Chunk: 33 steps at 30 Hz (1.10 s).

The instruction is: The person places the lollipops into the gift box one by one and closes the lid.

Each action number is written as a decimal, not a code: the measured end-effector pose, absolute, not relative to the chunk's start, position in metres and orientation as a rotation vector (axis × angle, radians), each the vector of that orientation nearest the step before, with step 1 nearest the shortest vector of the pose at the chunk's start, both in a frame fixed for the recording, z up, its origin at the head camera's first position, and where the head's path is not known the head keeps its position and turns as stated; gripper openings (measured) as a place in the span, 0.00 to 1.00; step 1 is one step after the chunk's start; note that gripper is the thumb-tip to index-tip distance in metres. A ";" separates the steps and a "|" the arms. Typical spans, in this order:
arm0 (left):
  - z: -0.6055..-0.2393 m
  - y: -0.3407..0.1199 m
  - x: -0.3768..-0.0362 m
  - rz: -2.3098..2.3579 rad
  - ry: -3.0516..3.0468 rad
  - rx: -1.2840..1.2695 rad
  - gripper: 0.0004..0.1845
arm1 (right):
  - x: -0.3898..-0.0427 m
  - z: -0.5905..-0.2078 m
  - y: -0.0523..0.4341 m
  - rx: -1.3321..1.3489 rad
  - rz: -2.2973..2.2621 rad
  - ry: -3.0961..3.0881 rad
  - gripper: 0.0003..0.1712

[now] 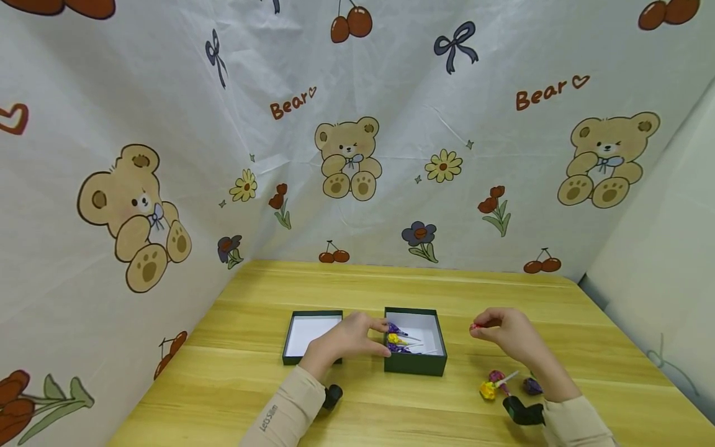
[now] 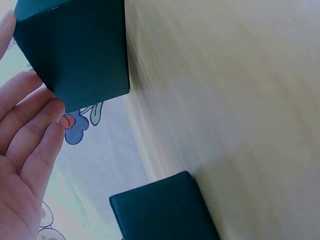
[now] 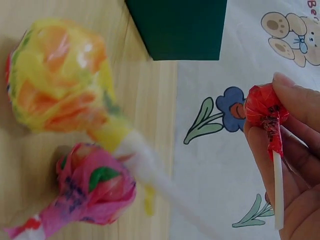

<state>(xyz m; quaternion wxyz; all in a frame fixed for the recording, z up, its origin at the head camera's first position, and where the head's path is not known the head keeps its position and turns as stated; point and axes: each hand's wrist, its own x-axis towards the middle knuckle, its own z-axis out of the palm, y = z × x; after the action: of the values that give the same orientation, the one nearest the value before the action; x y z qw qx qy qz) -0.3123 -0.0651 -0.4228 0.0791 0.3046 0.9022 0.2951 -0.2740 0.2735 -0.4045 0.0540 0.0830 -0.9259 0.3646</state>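
Pale wood surface point(image 1: 391, 285), grain running side to side. Nearest the camera, both forearms in beige sleeves, each with a black wrist unit strapped on.

Near right — three loose lollipops beside the right forearm: yellow lollipop point(image 1: 488, 390) and pink lollipop point(image 1: 496, 376) touching, sticks crossing; purple lollipop point(image 1: 532, 386) partly hidden by the arm. The right-wrist view has the yellow lollipop point(image 3: 60, 75) and pink lollipop point(image 3: 92, 187) lying close together on the wood.

Right hand point(image 1: 503, 332) raised just above the surface, wrist bent inward, fingers curled. Grip narrow — fingertips point(image 3: 295, 95) pinch the red lollipop point(image 3: 265, 112) at the wrapped head, white stick running down along the palm. The red lollipop point(image 1: 473, 325) sits right of the open box, apart from it.

Left hand point(image 1: 349, 338) laid flat-ish, fingers extended toward the box's left wall, thumb low at the front corner. The left-wrist view shows fingers point(image 2: 35, 117) straight, tips at the dark green wall point(image 2: 75, 50); grip wide, holding nothing. Whether the tips press the wall I cannot tell.

Middle — dark green box point(image 1: 416, 366), white-lined, holding purple and yellow wrapped lollipops point(image 1: 396, 338) bunched at its left side. Just left, behind the left hand, the box lid point(image 1: 296, 357) lies inside-up.

Far — white cloth backdrop point(image 1: 391, 124) printed with bears, flowers, cherries, bows.
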 end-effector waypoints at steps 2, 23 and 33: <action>-0.423 -0.066 -0.313 0.885 2.699 0.919 0.28 | -0.275 -0.403 0.271 0.251 1.094 -2.809 0.03; -0.422 -0.065 -0.313 0.890 2.699 0.907 0.28 | -0.279 -0.387 0.238 0.365 1.285 -2.753 0.10; -0.421 -0.065 -0.312 0.900 2.698 0.921 0.28 | -0.285 -0.389 0.212 0.442 1.409 -2.734 0.08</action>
<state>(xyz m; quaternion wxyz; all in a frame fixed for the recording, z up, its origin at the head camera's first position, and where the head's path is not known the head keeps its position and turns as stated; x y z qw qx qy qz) -0.3118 -0.0653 -0.4209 0.0761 0.3073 0.8999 0.3001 -0.2854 0.2119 -0.3891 0.0173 0.1421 -0.8798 0.4534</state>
